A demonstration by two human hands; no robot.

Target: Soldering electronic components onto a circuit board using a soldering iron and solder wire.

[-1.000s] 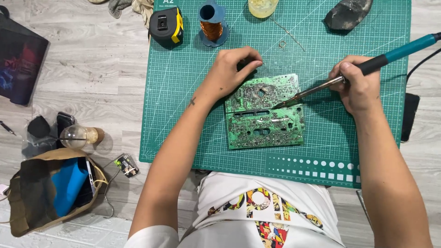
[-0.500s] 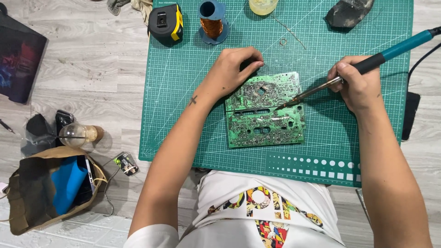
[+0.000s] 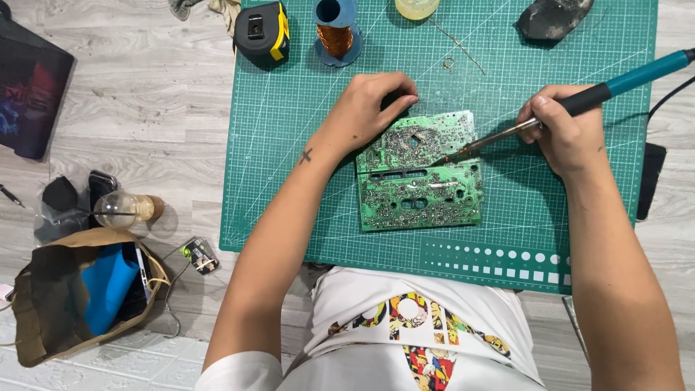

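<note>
A green circuit board (image 3: 420,185), solder side up, lies on the green cutting mat (image 3: 289,145). My left hand (image 3: 373,108) rests on the board's upper left corner, fingers curled over its top edge, holding it down. My right hand (image 3: 568,130) grips a soldering iron (image 3: 579,98) with a teal and black handle. The iron's metal tip touches the upper middle of the board, right of a small square cut-out. The iron's cord runs off the right edge.
At the mat's top stand a black and yellow tape measure (image 3: 262,32), a copper wire spool (image 3: 337,32), a yellowish round pot (image 3: 416,7) and a dark lump (image 3: 554,18). On the floor at left are a glass bulb (image 3: 119,210), a brown bag (image 3: 65,297) and a small module (image 3: 199,255).
The view has shifted slightly. Both hands, the board and the iron tip stay in nearly the same places.
</note>
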